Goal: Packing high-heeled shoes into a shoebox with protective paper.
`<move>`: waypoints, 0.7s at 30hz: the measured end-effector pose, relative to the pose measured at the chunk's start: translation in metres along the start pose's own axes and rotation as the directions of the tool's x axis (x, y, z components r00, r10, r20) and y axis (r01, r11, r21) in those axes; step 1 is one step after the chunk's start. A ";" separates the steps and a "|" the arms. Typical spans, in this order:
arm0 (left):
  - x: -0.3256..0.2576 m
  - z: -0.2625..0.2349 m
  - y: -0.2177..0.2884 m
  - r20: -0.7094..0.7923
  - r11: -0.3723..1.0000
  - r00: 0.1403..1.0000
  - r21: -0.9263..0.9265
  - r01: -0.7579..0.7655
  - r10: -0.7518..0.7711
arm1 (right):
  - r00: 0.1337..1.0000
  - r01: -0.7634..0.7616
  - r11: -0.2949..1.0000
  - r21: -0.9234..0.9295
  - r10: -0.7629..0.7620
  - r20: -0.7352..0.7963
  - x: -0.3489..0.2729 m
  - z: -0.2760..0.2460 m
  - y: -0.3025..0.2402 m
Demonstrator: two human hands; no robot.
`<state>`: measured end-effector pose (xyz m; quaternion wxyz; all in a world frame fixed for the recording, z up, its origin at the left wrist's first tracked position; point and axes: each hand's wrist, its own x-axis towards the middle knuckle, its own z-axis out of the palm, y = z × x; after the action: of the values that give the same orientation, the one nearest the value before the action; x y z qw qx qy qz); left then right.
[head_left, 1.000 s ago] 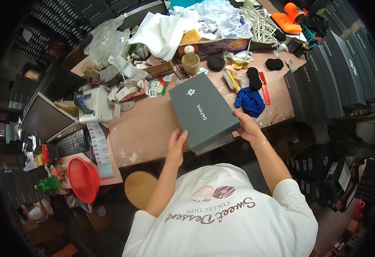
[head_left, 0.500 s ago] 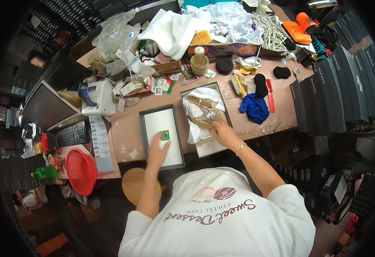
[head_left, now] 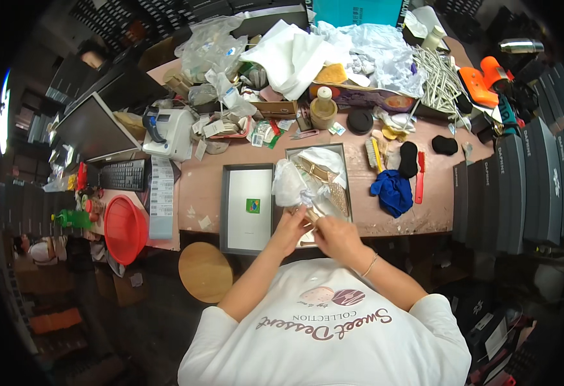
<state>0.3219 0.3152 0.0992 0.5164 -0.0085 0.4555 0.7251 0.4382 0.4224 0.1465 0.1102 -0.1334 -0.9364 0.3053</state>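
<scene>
Both hands meet over the near end of a dark grey shoe box [head_left: 348,183]. My right hand [head_left: 340,238] is closed around a gold shoe [head_left: 315,212], which it has tilted up over the box. My left hand [head_left: 287,233] grips the same shoe from the other side, its fingertips close to the right ones. White tissue paper [head_left: 288,181] bunches beside the shoe. A second gold, glittery shoe [head_left: 338,196] lies in the box, partly hidden by tissue. Left of it sits a shallow grey lid [head_left: 246,180], white inside, with a small green card [head_left: 253,206] in it.
At the right lie a blue cloth [head_left: 393,193], a red brush [head_left: 419,177], a yellow brush [head_left: 373,154] and black pads [head_left: 408,159]. A pump bottle [head_left: 324,109] stands behind the box. To the left are a label printer [head_left: 169,134], a keyboard [head_left: 122,175] and a red basin [head_left: 125,229].
My left hand has moved from over the lid to the shoe. My right hand has drawn the shoe nearer and lifted it. The whole view has shifted slightly.
</scene>
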 end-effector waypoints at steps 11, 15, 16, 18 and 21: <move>-0.001 0.007 -0.001 0.078 0.974 0.987 -0.169 0.153 -0.141 | 0.996 -0.019 1.000 0.001 0.019 0.090 0.053 0.018 0.037; 0.007 -0.032 0.009 0.021 0.969 0.979 -0.135 0.205 -0.204 | 1.000 -0.009 0.901 0.433 -0.004 0.029 0.051 0.026 0.039; 0.007 -0.040 0.019 0.038 0.966 0.975 -0.130 0.223 -0.220 | 0.970 -0.233 0.676 0.699 0.214 0.117 0.048 0.017 0.040; 0.008 -0.059 0.048 0.140 0.957 0.958 -0.109 0.267 -0.251 | 0.854 -0.354 0.261 0.898 0.481 0.197 0.044 0.004 0.059; 0.015 -0.099 0.072 0.174 0.949 0.933 0.029 0.315 -0.315 | 0.844 -0.167 0.511 0.843 0.517 -0.146 0.046 -0.013 0.104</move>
<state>0.2152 0.2565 0.0807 0.6641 -0.0173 0.4010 0.6307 0.4182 0.5249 0.1004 0.2731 -0.3113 -0.6074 0.6779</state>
